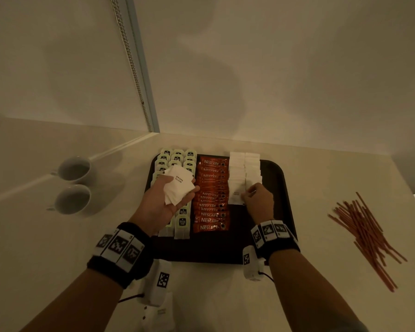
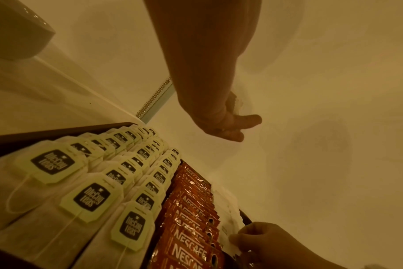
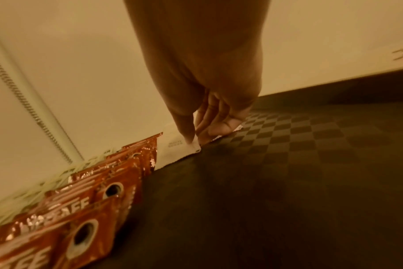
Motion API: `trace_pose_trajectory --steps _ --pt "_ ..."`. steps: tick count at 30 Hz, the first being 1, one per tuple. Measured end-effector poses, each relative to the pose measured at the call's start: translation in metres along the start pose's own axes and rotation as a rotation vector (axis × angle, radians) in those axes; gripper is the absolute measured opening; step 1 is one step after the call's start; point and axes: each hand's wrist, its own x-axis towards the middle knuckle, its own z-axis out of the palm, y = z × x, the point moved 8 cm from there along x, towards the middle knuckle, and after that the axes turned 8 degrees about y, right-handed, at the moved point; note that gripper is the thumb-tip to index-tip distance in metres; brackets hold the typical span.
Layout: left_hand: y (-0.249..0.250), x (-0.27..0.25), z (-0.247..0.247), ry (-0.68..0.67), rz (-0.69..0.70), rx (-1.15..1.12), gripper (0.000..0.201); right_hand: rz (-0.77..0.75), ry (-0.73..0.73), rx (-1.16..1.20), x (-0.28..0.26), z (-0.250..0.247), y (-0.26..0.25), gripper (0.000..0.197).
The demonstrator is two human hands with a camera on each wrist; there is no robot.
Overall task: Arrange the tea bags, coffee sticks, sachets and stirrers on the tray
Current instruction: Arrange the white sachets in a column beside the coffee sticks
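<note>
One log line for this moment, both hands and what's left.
left hand: holds sugar sachets | right hand: placing sachet on tray | tea bags, coffee sticks: placed | stirrers: off tray

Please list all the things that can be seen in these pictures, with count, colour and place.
tray: one, black, table centre
tea bags: many, pale green tags, three rows at tray's left
coffee sticks: many, red, one row in tray's middle
sachets: many, white, rows right of the sticks; a stack in the left hand
stirrers: a pile, reddish brown, table right of tray
cups: two, white, table left of tray
hands: left holds the stack; right pinches a sachet on the tray
</note>
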Motion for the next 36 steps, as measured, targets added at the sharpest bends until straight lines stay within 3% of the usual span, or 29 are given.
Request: trace_pose_trajectory --steps 3,7,9,12,18,22,26,28,32,36 --pt "0.0 -0.001 0.003 0.01 0.02 0.03 0.017 -0.167 -0.008 0.11 -0.013 -0.01 -0.046 0.019" --pt "-0.003 0.002 0.003 0.055 0.065 0.148 0.012 -0.38 -0.29 0.429 -0.053 -0.013 -0.136 0.019" --pt "-0.003 0.004 0.003 0.07 0.106 0.216 0.014 -0.452 -0.371 0.448 -0.066 -0.013 -0.16 0.023" --pt "-0.002 0.005 0.004 0.058 0.169 0.28 0.016 -0.516 -0.382 0.408 -0.07 -0.014 -0.171 0.026" --pt "0.007 0.001 0.007 0.013 0.32 0.368 0.03 -0.266 -0.403 0.557 -0.068 -0.013 -0.151 0.01" --pt "0.011 0.002 0.003 0.086 0.345 0.353 0.027 -0.274 -0.515 0.545 -0.077 -0.012 -0.142 0.016" --pt "0.009 0.0 0.009 0.076 0.316 0.346 0.015 -0.256 -0.524 0.603 -0.077 -0.02 -0.126 0.013" --pt "0.006 -0.001 0.012 0.05 0.257 0.286 0.013 -0.157 -0.472 0.687 -0.066 -0.027 -0.105 0.011" --pt "0.004 0.0 0.008 -0.006 0.155 0.191 0.036 0.102 -0.263 0.856 -0.036 -0.047 -0.047 0.006" --pt "0.001 0.0 0.006 -0.022 0.13 0.152 0.038 0.181 -0.059 0.57 -0.013 -0.059 0.008 0.005"
